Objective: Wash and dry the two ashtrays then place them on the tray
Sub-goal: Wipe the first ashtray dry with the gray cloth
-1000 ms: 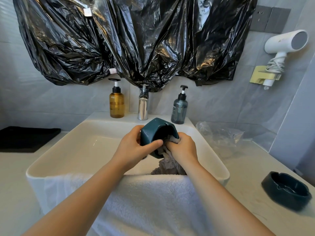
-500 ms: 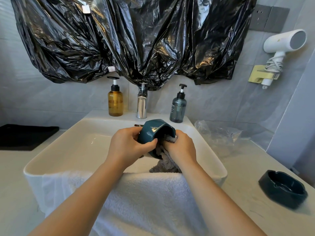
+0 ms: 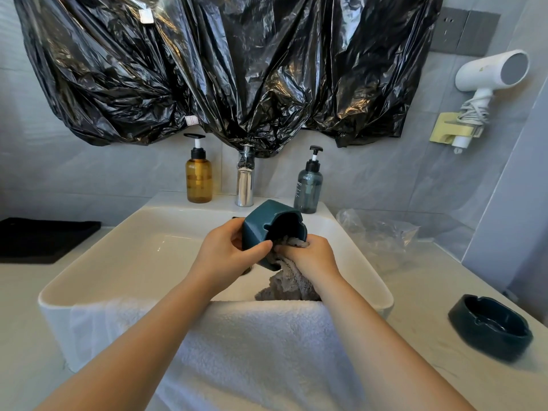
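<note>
Over the white sink, my left hand grips a teal ashtray tipped on its side, its hollow facing right. My right hand holds a grey cloth and presses it into the ashtray's hollow; the cloth's tail hangs down into the basin. A second dark ashtray sits upright on the counter at the right. A black tray lies on the counter at the far left.
A white towel drapes over the sink's front rim. Behind the basin stand an amber pump bottle, a chrome faucet and a grey pump bottle. Clear plastic lies right of the sink. A hair dryer hangs on the wall.
The ashtray has turned slightly in my left hand while my right hand shifts the cloth inside it. The view has drifted a little.
</note>
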{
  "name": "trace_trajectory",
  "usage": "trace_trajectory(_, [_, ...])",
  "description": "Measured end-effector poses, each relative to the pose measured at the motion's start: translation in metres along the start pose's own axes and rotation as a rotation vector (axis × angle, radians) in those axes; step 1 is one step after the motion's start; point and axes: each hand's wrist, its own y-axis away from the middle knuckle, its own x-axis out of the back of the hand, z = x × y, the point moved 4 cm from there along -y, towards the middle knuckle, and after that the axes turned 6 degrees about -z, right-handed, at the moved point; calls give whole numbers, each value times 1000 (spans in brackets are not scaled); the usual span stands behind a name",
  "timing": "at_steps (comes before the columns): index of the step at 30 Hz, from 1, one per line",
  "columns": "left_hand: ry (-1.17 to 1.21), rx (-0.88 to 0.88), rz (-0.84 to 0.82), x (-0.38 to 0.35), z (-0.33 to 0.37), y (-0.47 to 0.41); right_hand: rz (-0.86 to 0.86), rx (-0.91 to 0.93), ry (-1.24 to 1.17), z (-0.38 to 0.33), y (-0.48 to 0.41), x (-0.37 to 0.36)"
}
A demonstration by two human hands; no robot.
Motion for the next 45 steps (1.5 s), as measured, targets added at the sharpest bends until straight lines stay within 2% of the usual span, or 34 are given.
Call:
trace_trajectory(2, [-22, -10, 9, 3, -1, 0, -41, -1, 49, 2, 0, -3])
trace_trajectory(8, [-89, -32, 20, 4, -3, -1, 55, 77, 251, -4, 3, 1])
trace_trajectory(14, [8, 71, -53, -1, -7, 0, 84, 2, 69, 2, 0, 8])
trace_trajectory(18, [58, 91, 5, -1, -9, -3, 73, -2, -33, 3, -1, 5])
trace_trajectory(20, [5, 60, 7, 1, -7, -3, 50, 19, 43, 2, 0, 2])
trace_trajectory(24, [-136, 30, 2, 4, -9, -3, 128, 120, 429, -9, 4, -1])
trace_trajectory(27, [-152, 36, -2, 3, -9, -4, 105, 119, 309, -8, 4, 2])
trace_trajectory(31, [-19, 87, -75, -1, -10, -1, 111, 17, 131, -1, 1, 8])
trace_trajectory(35, [-38, 47, -19, 0, -4, -1, 114, -36, -10, 2, 0, 8])
trace_trajectory(37, [-37, 21, -9, 0, -3, -1, 86, -27, 36, 0, 2, 7])
trace_trajectory(41, [-114, 4, -58, 1, -4, 1, 144, 38, 317, -5, 4, 8])
trace_trajectory(45, [-105, -6, -33, 1, -4, -1, 159, 105, 311, -7, 3, 7])
